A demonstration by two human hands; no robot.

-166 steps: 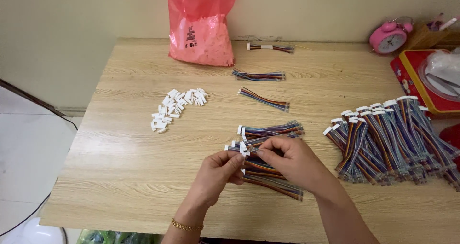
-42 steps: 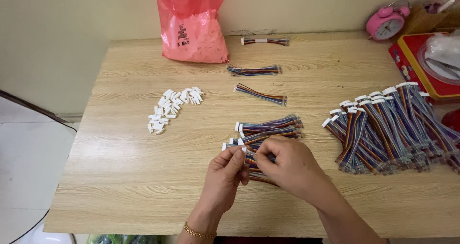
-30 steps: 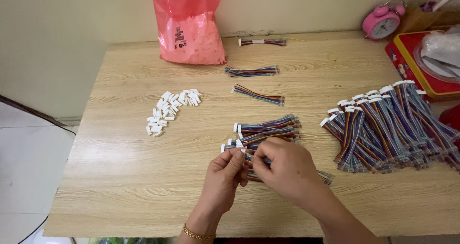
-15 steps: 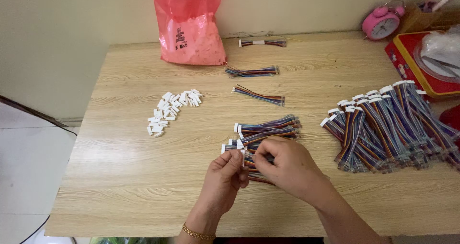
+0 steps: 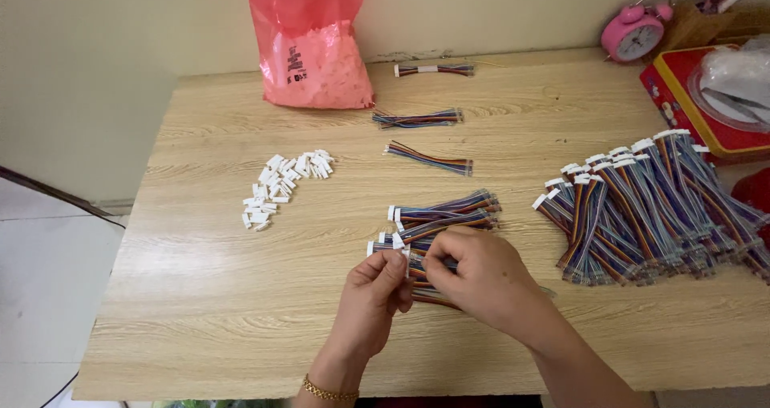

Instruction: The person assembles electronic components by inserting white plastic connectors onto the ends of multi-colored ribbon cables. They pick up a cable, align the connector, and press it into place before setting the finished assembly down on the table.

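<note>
- Near the front edge of the wooden table (image 5: 200, 312), a short multicoloured ribbon cable (image 5: 429, 296) sits pinched between both hands; its white connector end (image 5: 377, 246) points left, and its long axis runs roughly left to right, dipping slightly toward the right.
- Left hand (image 5: 375, 292): fingers curled, thumb and fingertips pinching the cable close behind the white connector; a gold bracelet (image 5: 327, 391) circles the wrist.
- Right hand (image 5: 481, 276): fingers bent and closed over the cable's middle, touching the left fingertips; the far end of the cable is hidden under it.
- Just beyond the hands lies a small stack of similar cables (image 5: 445, 213), white ends to the left, wires running right.
- Well to the right, a large heap of finished cables (image 5: 650, 208) fans out with white ends up and left.
- Left of centre, a scatter of loose white connectors (image 5: 281, 185).
- Farther back, two loose wire bundles (image 5: 429, 158), (image 5: 417, 119) and a banded one (image 5: 433, 70).
- Along the wall: a pink plastic bag of white parts (image 5: 317, 55), a pink alarm clock (image 5: 634, 33), a red tin (image 5: 706, 103).
</note>
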